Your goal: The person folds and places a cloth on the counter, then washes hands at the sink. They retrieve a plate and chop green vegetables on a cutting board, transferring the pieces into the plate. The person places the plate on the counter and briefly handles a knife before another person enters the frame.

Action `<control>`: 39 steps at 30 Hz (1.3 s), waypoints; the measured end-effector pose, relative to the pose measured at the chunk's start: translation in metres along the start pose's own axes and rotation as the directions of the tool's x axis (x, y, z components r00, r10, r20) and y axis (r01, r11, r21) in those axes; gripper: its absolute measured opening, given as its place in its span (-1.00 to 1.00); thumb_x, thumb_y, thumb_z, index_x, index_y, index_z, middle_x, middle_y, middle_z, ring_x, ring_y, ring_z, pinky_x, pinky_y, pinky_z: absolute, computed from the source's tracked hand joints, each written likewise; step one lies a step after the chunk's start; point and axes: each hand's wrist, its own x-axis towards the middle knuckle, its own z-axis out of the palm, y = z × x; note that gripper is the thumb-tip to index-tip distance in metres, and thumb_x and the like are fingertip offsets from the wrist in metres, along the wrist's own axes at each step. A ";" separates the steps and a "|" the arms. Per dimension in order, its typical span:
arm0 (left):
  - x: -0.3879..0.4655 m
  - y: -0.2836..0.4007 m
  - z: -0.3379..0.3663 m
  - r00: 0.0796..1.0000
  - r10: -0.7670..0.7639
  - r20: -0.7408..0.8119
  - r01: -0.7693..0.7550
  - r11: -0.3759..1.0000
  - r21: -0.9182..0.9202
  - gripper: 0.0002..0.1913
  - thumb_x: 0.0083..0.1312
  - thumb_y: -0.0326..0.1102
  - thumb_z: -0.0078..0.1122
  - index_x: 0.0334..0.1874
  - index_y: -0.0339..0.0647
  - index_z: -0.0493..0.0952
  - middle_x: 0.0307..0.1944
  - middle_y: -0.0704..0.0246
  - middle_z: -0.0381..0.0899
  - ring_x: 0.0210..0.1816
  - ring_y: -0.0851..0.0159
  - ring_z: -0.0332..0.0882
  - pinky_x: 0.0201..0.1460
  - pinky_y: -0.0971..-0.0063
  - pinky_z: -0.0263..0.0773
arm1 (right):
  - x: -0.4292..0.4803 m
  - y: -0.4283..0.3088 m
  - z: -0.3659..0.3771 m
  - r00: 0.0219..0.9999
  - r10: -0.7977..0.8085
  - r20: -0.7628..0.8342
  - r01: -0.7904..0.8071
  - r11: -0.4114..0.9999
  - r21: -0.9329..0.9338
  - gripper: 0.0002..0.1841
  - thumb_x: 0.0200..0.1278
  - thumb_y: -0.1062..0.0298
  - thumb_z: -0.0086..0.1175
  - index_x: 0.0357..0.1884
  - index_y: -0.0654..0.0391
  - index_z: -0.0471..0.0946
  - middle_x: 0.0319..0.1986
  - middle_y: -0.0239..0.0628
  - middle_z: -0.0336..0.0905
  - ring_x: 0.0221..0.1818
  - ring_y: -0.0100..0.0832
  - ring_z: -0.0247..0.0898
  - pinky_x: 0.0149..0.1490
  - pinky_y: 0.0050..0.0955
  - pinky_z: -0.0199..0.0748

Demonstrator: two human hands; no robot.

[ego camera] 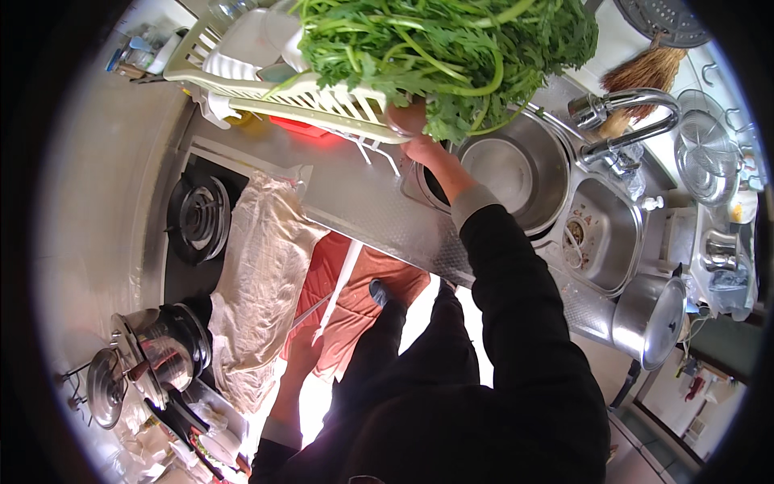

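At the top, a big heap of leafy greens (447,54) spreads over the side of a pale plastic dish basket (290,103). My right hand (425,150) is closed at the lower edge of the greens, where leaves hide part of its grip. A rounded brownish patch lies just beyond it, too shaded to make out. Below the counter, my left hand (305,351) has its fingers around the lower end of a narrow white strip (340,284). That strip runs along a glossy red-orange panel (375,272); whether it is the panel's edge is unclear.
Right of the greens sit a large steel basin (514,163), a faucet (635,121) and a sink bowl (611,236) with scraps. A lidded pot (650,320) stands beyond. To the left are a gas burner (198,219), a beige cloth (260,290) over the counter edge, and a steel pot (163,351).
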 end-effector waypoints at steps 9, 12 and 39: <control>-0.010 -0.024 0.003 0.983 -0.138 0.117 0.144 0.989 -0.044 -0.66 0.22 -0.32 0.21 0.01 -0.32 0.59 -0.11 0.07 0.68 -0.07 0.09 0.68 -0.02 0.32 0.57 | -0.068 0.015 -0.167 0.986 0.155 0.059 -0.162 0.976 0.147 -0.78 -0.01 0.63 -0.04 -0.43 0.14 0.63 -0.38 -0.18 0.57 -0.18 -0.03 0.45 -0.09 -0.15 0.42; -0.010 -0.033 0.002 0.972 -0.173 0.159 0.179 0.983 -0.027 -0.65 0.21 -0.29 0.25 0.01 -0.30 0.60 -0.15 0.08 0.70 -0.10 0.13 0.70 -0.03 0.35 0.58 | -0.071 0.030 -0.178 0.846 0.419 -0.330 -0.313 0.891 0.329 -0.77 0.01 0.62 -0.05 -0.37 0.15 0.63 -0.31 -0.14 0.57 -0.15 0.01 0.40 -0.02 -0.12 0.39; -0.126 -0.119 0.049 0.667 -0.640 0.382 0.729 0.666 -0.160 -0.65 0.39 -0.34 0.07 0.21 -0.19 0.51 -0.13 0.27 0.67 -0.22 0.32 0.65 -0.31 0.45 0.55 | 0.058 0.204 -0.134 0.935 0.267 -0.232 -0.275 0.962 -0.003 -0.80 0.03 0.45 0.09 -0.32 0.05 0.69 -0.31 -0.13 0.63 -0.15 0.00 0.53 0.04 -0.09 0.46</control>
